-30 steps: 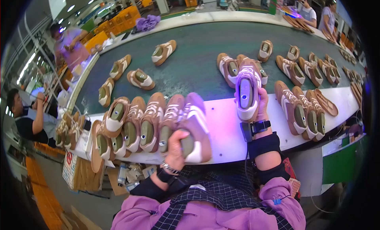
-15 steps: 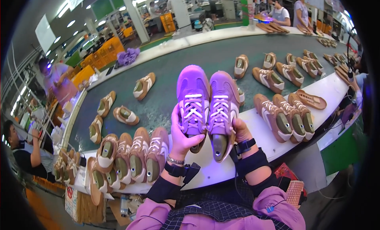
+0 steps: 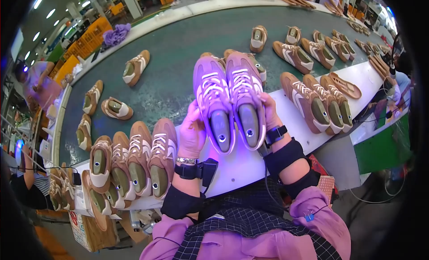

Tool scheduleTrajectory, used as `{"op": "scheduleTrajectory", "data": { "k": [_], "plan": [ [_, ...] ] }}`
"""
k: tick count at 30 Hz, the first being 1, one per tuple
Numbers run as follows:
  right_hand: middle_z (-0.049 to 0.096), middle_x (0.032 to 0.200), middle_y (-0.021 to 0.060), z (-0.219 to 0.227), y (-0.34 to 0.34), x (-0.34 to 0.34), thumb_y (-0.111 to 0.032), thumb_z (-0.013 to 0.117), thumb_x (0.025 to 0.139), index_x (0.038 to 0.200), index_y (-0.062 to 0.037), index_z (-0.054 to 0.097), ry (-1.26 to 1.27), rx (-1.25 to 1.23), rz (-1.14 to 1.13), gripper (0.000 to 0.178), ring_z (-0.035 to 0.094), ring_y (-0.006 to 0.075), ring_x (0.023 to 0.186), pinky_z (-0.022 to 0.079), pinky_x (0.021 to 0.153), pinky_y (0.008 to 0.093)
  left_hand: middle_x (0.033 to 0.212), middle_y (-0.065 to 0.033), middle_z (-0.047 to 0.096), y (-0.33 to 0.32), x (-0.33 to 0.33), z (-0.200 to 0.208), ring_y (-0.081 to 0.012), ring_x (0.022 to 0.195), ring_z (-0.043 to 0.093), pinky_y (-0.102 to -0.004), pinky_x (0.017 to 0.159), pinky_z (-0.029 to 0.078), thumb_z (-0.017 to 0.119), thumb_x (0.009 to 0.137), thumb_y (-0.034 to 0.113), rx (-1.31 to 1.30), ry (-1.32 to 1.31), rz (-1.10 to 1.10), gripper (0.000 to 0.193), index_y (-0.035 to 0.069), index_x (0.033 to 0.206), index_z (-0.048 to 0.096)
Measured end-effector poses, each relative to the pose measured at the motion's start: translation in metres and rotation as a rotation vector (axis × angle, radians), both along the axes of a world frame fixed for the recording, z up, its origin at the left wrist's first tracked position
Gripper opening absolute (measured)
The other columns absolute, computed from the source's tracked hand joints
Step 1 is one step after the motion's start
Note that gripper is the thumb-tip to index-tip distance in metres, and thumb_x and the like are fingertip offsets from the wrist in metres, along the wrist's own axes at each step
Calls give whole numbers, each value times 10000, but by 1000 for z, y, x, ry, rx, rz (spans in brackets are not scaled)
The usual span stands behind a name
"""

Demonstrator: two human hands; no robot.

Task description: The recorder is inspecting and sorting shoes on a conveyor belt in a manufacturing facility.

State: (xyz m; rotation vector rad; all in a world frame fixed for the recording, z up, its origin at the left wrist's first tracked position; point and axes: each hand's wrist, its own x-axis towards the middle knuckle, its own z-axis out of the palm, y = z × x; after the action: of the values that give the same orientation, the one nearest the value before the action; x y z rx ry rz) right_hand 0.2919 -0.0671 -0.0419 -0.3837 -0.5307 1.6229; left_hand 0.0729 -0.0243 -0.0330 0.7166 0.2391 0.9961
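I hold a pair of brown lace-up sneakers side by side above the white ledge, toes pointing away, under purple light. My left hand (image 3: pixel 192 132) is closed on the outer side of the left sneaker (image 3: pixel 211 92). My right hand (image 3: pixel 271 112) grips the outer side of the right sneaker (image 3: pixel 243 88). White laces cross both uppers. A dark olive shoe last (image 3: pixel 220 126) fills the left sneaker's opening, and a matching one (image 3: pixel 249 122) sits in the right. Fingers under the shoes are partly hidden.
Several sneakers with lasts (image 3: pixel 139 161) stand along the ledge (image 3: pixel 232 170) at left. At right are three sneakers (image 3: pixel 316 103) and a loose sole (image 3: pixel 346 86). More shoes lie on the green conveyor (image 3: pixel 178 45). Beyond it are orange crates (image 3: pixel 91 36); people stand around its edges.
The sneakers have tipped so their openings and lasts show more fully. My left thumb no longer lies across the left shoe's heel. The whole view has tilted downward.
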Motion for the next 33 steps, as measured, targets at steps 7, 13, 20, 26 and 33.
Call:
{"op": "scheduleTrajectory", "data": {
  "k": [7,13,20,26,33],
  "plan": [
    [640,966,140,-4,6,7,-294,562,802,1023,12,578,-30,62,-224,378,632,226,829,522,776,330,1261,-131,464,-2,11,-8,-236,1129,515,-379,995,412,473,869,30,-203,-265,-131,459,32,1307,335],
    [615,1067,131,16,4,-12,-284,580,804,1147,2,529,36,111,-198,450,600,235,960,483,862,338,1197,-155,547,4,-3,4,-271,1122,531,-406,1003,403,506,865,81,-274,-370,-50,428,-25,1270,415],
    [547,1208,95,57,3,-37,-326,553,844,1254,-53,454,55,85,-429,502,543,250,1099,429,972,386,1194,-91,558,8,-20,25,-240,1109,540,-387,963,447,572,841,102,-250,-359,265,425,44,1249,467],
    [581,1126,48,61,4,-53,-412,585,833,1201,-96,490,-39,37,-575,494,589,176,1015,518,830,311,1109,-70,601,11,-20,20,-197,978,609,-325,818,537,648,808,140,-258,-315,516,402,62,1177,508],
    [587,1108,51,48,8,-53,-481,555,836,1192,-94,497,-109,-24,-604,529,612,162,963,540,775,306,1119,-68,589,11,-16,18,-198,1003,595,-335,845,529,656,804,166,-261,-249,535,412,66,1175,506]
  ]
}}
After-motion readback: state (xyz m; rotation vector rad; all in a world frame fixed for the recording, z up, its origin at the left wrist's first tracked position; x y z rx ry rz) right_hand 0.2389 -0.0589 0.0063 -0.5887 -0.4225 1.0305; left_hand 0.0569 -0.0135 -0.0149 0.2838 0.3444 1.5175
